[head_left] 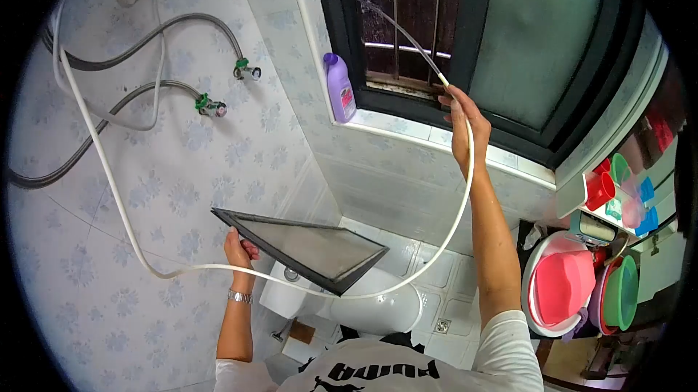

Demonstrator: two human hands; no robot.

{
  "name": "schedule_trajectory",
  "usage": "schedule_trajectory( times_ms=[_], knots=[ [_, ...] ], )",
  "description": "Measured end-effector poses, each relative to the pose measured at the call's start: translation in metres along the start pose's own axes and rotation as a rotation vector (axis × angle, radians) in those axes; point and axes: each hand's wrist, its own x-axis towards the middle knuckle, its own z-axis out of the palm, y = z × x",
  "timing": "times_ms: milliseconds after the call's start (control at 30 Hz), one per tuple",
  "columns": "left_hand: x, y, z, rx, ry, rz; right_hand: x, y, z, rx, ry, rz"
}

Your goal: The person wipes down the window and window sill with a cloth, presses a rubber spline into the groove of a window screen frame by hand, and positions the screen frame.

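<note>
My left hand (240,252) grips the dark edge of a framed screen (309,244), which is held tilted above the toilet. A metal watch is on that wrist. Raised at the window (407,21), my right hand (465,119) is closed around the end of a white hose (466,181). Water sprays from the hose tip through the open part of the window toward the bars outside. The hose loops down from my right hand, passes below the screen and over my left wrist, then runs up the tiled wall.
A purple bottle (339,89) stands on the window sill. The white toilet (378,301) is below the screen. Grey flexible pipes with green-ringed valves (211,106) are on the left wall. Pink and green basins (563,286) and a shelf with red cups (599,190) are at the right.
</note>
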Motion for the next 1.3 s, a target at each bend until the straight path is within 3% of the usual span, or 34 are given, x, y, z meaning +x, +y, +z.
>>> schedule_trajectory(
  times_ms=[400,600,733,833,1167,1233,1300],
  knots=[
    [0.0,-0.002,0.001,0.028,-0.03,0.0,0.054,-0.042,0.002,0.135,0.16,-0.185],
    [-0.004,-0.001,-0.001,0.013,-0.05,-0.001,0.056,-0.021,0.0,-0.014,0.16,-0.24],
    [-0.002,-0.004,-0.001,0.034,-0.025,0.002,0.052,-0.027,-0.008,-0.106,0.28,-0.19],
    [-0.001,-0.004,0.0,0.025,-0.038,0.002,0.061,-0.017,-0.014,-0.167,0.381,-0.308],
    [-0.003,0.0,-0.001,0.018,-0.019,-0.023,0.053,-0.023,-0.016,-0.22,0.289,-0.292],
    [-0.005,0.003,0.0,0.021,-0.016,-0.029,0.055,-0.02,-0.018,-0.214,0.363,-0.414],
    [-0.004,0.004,0.0,0.025,-0.014,-0.034,0.055,-0.027,-0.018,-0.207,0.33,-0.393]
  ],
)
